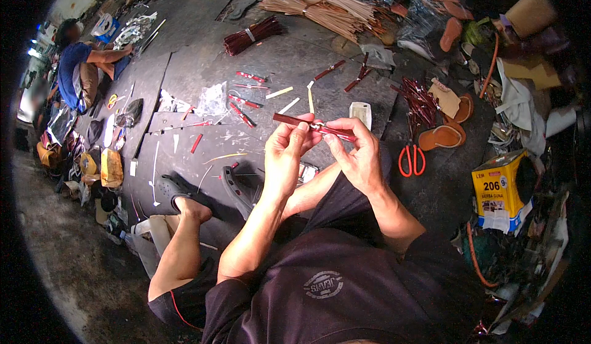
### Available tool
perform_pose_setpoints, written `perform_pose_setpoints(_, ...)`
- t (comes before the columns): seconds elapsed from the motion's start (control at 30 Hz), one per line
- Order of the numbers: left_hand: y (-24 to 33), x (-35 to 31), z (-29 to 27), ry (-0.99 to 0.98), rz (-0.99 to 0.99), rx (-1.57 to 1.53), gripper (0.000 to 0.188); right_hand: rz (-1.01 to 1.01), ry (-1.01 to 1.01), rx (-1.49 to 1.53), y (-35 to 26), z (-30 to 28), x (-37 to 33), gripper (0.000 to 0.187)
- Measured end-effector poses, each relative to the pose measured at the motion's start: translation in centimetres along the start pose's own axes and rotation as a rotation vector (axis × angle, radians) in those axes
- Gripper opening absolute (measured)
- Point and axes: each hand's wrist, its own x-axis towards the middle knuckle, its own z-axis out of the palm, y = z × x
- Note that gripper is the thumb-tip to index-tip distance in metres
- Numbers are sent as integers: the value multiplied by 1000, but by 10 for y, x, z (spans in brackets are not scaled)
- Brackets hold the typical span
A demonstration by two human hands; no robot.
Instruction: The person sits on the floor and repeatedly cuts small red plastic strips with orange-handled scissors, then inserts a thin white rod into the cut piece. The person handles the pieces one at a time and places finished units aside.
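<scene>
A dark red strap [284,119] with a small shiny part near its middle is held up in front of me in both hands. My left hand [285,150] pinches it between thumb and fingers, its flat end sticking out to the left. My right hand [359,153] is closed on the right part, where a glossy red length shows between the fingers. Whether the shiny part is a buckle I cannot make out. Beyond my hands lie more dark red straps [330,69] and pale yellow strips [280,92]. Several short red straps [245,101] are spread to the left.
Orange-handled scissors [412,160] lie right of my hands, beside brown sandals [443,137] and a pile of red straps [416,101]. A yellow-blue can [502,190] stands further right. Bundles of dark red strips [253,35] and tan strips [320,8] lie ahead. Another person [80,76] sits far left.
</scene>
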Motion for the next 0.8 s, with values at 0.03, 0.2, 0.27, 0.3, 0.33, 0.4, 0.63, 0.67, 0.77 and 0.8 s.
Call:
perform_pose_setpoints(0.03, 0, 0, 0, -2, -5, -4, 27, -9, 1, -10, 0, 0, 0, 18)
perform_pose_setpoints(0.2, -3, 2, 1, -23, 30, 56, 29, -30, -59, -93, 4, -9, -1, 24)
perform_pose_setpoints(0.27, -5, 4, -4, -31, 75, 143, 32, -24, -82, -135, 6, -20, 2, 28)
perform_pose_setpoints(0.3, -5, 4, -7, -39, 96, 186, 33, 21, -32, -82, 16, -31, 3, 27)
perform_pose_setpoints(0.33, -6, 5, -10, -20, 97, 230, 35, 65, 21, -30, 34, -43, 4, 27)
perform_pose_setpoints(0.4, -6, 6, -12, 42, 101, 328, 36, 231, 166, -138, 72, -74, 7, 26)
perform_pose_setpoints(0.63, -11, 10, -20, 41, 18, 278, 38, 261, -60, -714, 162, -108, -15, 31)
perform_pose_setpoints(0.67, -12, 11, -20, 33, 15, 311, 37, 253, -96, -724, 169, -107, -16, 39)
perform_pose_setpoints(0.77, -12, 11, -23, 15, -2, 347, 35, 194, -177, -981, 169, -97, -11, 63)
perform_pose_setpoints(0.8, -12, 11, -24, 11, -13, 313, 33, 219, -236, -1015, 168, -97, -7, 69)
